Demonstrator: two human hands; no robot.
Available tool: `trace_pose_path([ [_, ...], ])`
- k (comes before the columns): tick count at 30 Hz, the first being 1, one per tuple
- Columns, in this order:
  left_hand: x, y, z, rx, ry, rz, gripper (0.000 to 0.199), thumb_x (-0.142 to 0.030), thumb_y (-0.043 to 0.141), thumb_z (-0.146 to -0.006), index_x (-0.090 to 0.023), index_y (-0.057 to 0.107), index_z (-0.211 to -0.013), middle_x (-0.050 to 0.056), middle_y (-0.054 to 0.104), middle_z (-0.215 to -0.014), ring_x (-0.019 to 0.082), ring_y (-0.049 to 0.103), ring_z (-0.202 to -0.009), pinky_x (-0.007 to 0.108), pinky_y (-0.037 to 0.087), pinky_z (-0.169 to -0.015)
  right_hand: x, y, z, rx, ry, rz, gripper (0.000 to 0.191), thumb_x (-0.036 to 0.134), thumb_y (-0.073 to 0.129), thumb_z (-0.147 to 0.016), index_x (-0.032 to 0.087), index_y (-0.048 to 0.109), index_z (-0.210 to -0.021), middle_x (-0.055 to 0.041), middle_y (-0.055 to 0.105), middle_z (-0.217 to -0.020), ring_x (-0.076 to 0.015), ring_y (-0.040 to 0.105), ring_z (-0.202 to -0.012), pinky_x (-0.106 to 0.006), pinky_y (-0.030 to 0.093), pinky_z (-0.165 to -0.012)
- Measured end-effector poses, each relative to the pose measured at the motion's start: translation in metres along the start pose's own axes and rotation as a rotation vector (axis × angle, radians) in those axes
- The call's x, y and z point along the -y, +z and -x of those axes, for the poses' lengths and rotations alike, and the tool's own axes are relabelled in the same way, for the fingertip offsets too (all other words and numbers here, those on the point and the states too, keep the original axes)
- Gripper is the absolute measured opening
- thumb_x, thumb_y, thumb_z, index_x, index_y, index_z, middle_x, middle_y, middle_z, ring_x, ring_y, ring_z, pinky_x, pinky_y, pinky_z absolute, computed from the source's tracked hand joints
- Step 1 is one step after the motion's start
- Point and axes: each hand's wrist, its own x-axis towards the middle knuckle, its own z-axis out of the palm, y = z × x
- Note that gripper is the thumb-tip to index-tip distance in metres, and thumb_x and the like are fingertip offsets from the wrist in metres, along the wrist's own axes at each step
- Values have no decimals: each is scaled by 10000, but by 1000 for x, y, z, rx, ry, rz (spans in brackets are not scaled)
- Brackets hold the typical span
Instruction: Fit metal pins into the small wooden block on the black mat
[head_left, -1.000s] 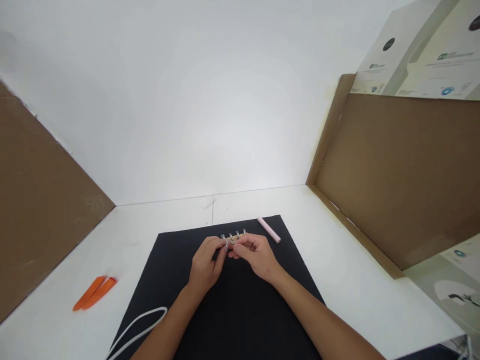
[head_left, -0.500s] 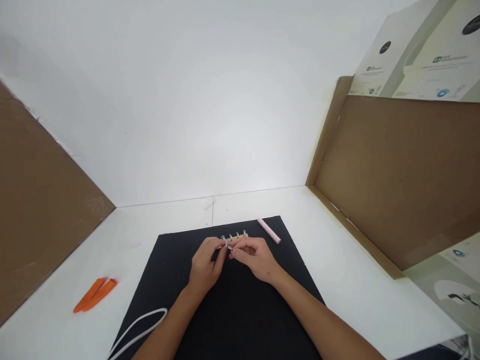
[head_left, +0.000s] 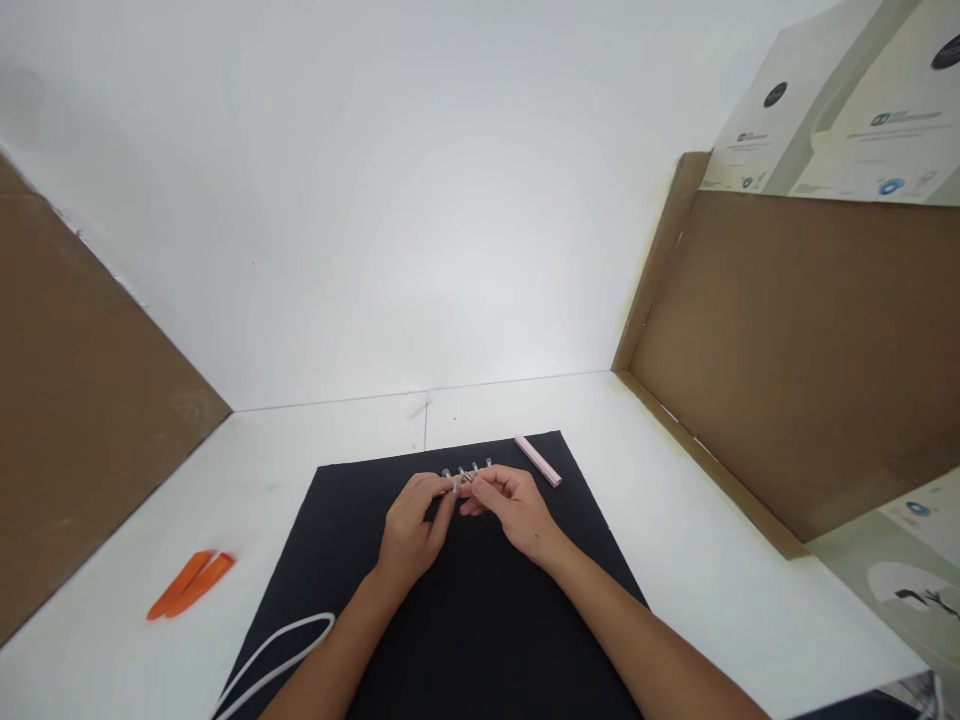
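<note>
Over the black mat (head_left: 480, 620), my two hands meet near its far edge. My left hand (head_left: 411, 525) pinches a small silver bolt-like piece (head_left: 455, 485) between thumb and fingertips. Close beside it on the right, my right hand (head_left: 519, 508) is closed at the fingertips on a tiny silver piece (head_left: 469, 477), whose kind I cannot make out. Just behind the fingers lies a light wooden strip (head_left: 482, 471), partly hidden by them. Several small silver bolt-like pieces (head_left: 489, 463) stand upright in a row along it.
A pale pink bar (head_left: 538, 461) lies at the mat's far right corner. Two orange strips (head_left: 191, 585) rest on the white table (head_left: 270, 500) at left. A white cable loop (head_left: 281, 650) is beside my left forearm. Brown cardboard panels (head_left: 795, 330) stand at both sides.
My right fingertips have moved slightly right and up, away from the left fingertips, with the tiny silver piece. My left hand stays nearly in place.
</note>
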Motion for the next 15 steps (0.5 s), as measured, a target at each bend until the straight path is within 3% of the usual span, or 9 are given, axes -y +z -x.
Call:
trace_pose_path([
  [4,0,0,0,1,3,-16,112,-127,532,-910,-181,623,-946,55,666,-861,159,616,-824,286,519,-748,1,0,1,4,10,-17,290,444,767,-719,163,752,-790,-59,751,-813,-175,696,-685,-319,549,-699],
  [7,-1,-1,-1,-8,-3,-28,107,-134,534,-908,-181,627,-935,51,664,-852,158,625,-807,280,523,-735,5,0,2,38,-11,-11,220,404,787,-699,186,766,-717,-50,750,-785,-209,702,-785,-360,542,-800],
  [11,-2,-2,-2,-29,-21,-33,103,-145,536,-905,-182,632,-919,42,661,-833,152,635,-779,263,526,-708,7,1,3,79,-37,-9,162,375,802,-684,216,773,-691,-66,758,-936,-256,685,-954,-406,521,-887],
  [15,-2,-2,-2,-21,-23,-36,103,-143,533,-906,-184,626,-920,40,661,-835,148,635,-774,260,524,-707,5,1,2,93,-59,-24,142,350,824,-660,224,773,-702,-63,749,-996,-255,672,-990,-409,513,-903],
])
